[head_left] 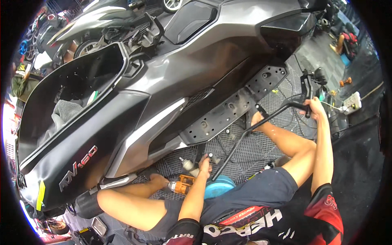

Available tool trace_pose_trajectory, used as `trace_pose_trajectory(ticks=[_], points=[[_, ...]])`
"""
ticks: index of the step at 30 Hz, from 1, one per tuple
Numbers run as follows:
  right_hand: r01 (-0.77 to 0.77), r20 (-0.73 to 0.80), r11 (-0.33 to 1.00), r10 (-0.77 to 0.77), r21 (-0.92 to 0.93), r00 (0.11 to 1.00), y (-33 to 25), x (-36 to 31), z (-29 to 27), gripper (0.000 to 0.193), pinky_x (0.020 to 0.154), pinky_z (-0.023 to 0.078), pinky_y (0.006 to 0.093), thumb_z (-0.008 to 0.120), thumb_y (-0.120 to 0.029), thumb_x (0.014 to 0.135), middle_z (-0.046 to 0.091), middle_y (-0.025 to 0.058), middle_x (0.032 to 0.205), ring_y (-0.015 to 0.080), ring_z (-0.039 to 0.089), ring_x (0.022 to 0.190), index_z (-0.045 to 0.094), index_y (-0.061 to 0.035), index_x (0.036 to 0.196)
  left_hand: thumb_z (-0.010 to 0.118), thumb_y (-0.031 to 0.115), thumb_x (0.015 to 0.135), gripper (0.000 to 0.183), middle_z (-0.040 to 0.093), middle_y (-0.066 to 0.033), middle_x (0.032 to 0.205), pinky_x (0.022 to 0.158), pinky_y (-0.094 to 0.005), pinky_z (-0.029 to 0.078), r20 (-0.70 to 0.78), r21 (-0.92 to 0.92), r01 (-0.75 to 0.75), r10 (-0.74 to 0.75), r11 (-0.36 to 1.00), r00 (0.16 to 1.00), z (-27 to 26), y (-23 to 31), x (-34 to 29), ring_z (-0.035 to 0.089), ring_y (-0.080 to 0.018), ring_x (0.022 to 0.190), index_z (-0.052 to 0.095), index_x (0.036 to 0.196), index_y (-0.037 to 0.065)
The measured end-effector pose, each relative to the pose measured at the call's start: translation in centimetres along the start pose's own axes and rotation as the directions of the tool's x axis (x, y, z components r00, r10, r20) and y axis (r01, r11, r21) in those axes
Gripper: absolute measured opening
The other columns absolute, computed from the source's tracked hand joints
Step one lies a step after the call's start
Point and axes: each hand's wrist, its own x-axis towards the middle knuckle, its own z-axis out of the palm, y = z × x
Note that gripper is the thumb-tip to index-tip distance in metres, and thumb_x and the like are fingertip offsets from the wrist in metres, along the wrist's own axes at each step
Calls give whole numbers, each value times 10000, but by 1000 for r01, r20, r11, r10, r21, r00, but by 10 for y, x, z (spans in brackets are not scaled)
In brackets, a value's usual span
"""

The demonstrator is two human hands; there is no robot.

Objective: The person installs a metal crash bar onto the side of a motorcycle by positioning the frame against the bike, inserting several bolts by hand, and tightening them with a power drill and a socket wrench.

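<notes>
A black bent metal tube [241, 141] slants across the floor beside the scooter, with a bracketed end [307, 85] at the upper right. My right hand [314, 108] is closed round it near that bracketed end. Its other end reaches down toward my lap. My left hand [205, 166] is closed next to the tube's lower part, apart from it. A round grey tip shows at its fingers with a dark strip behind; what it grips is not clear. Above both hands lies the grey scooter [192, 69], its perforated black footboard base [232, 107] exposed.
An orange power tool [182, 185] and a white bottle [187, 164] are left of my left hand. I sit at a blue round seat [219, 186]. A white power strip [352, 103] with cords lies at right. Grey cloth [67, 114] fills part of the scooter's storage bin.
</notes>
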Motion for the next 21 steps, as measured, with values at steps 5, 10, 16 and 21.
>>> trace_pose_trajectory(ticks=[5, 10, 16, 21], points=[[110, -92, 992, -115, -57, 989, -34, -64, 1, 243, 446, 622, 352, 633, 13, 741, 506, 50, 836, 158, 531, 624, 519, 4, 955, 141, 603, 1031, 842, 749, -137, 1052, 389, -262, 242, 206, 555, 65, -212, 829, 955, -2, 7, -34, 333, -142, 432, 673, 1218, -22], [202, -162, 971, -222, -130, 962, -57, -98, -32, 322, 466, 546, 330, 629, -28, 746, 540, 58, 831, 145, 562, 663, 519, 0, 1048, 142, 526, 1024, 818, 723, -219, 933, 359, -272, 220, 322, 511, 139, -339, 848, 884, 5, 44, -91, 292, -136, 408, 657, 1101, -105], [380, -133, 921, -368, 82, 920, -82, -103, -50, 369, 605, 438, 232, 630, -21, 758, 575, 12, 771, 103, 532, 642, 593, 28, 1121, 293, 571, 1014, 642, 681, -298, 847, 372, -294, 234, 204, 266, -3, -53, 964, 978, 0, 73, -144, 322, -149, 393, 590, 991, 3], [399, -108, 836, -388, 375, 915, -81, -88, -63, 294, 593, 424, 230, 626, 30, 831, 600, 21, 771, 90, 532, 630, 629, 48, 1125, 398, 725, 973, 782, 676, -112, 686, 518, -328, 385, 241, 546, -445, 376, 710, 895, 3, 120, -181, 539, -162, 562, 695, 820, 18]])
